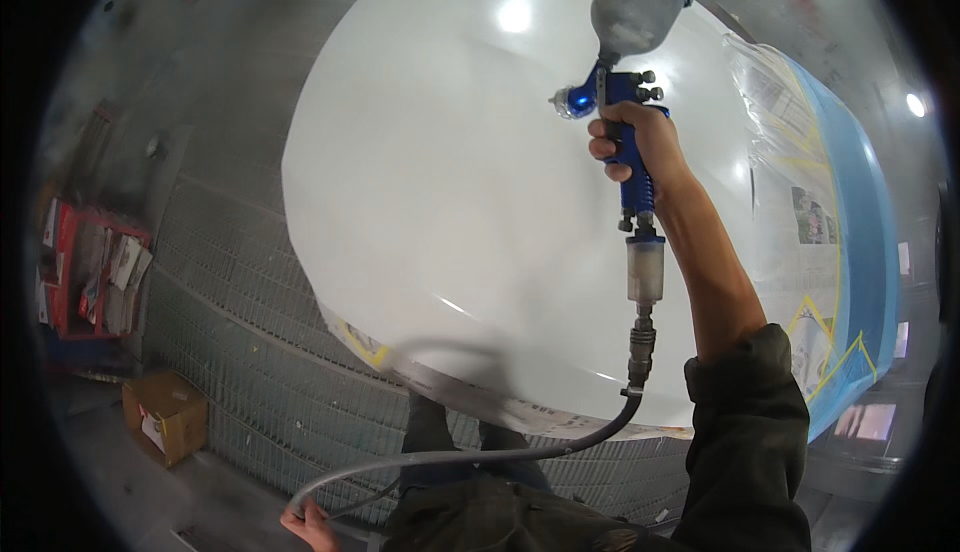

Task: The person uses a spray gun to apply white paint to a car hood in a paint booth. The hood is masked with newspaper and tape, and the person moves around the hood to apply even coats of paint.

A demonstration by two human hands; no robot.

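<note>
My right hand [640,147] is wrapped round the grip of a blue spray gun [628,92], its fingers at the trigger. On top of the gun sits a grey paint cup [638,7], and its nozzle points left over a large white painted panel [430,172]. Below the grip hang a cloudy filter [646,270] and a metal coupling, joined to a grey air hose [480,457]. That hose curves down and left to my left hand [310,527], which is closed on it near the lower edge. No spray can be made out.
Masking newspaper [800,222], clear film and yellow tape border the panel on the right, beside blue sheeting [860,202]. Grated flooring [240,282] runs along the left. A red rack [95,272] of papers and a cardboard box [167,415] stand at the far left.
</note>
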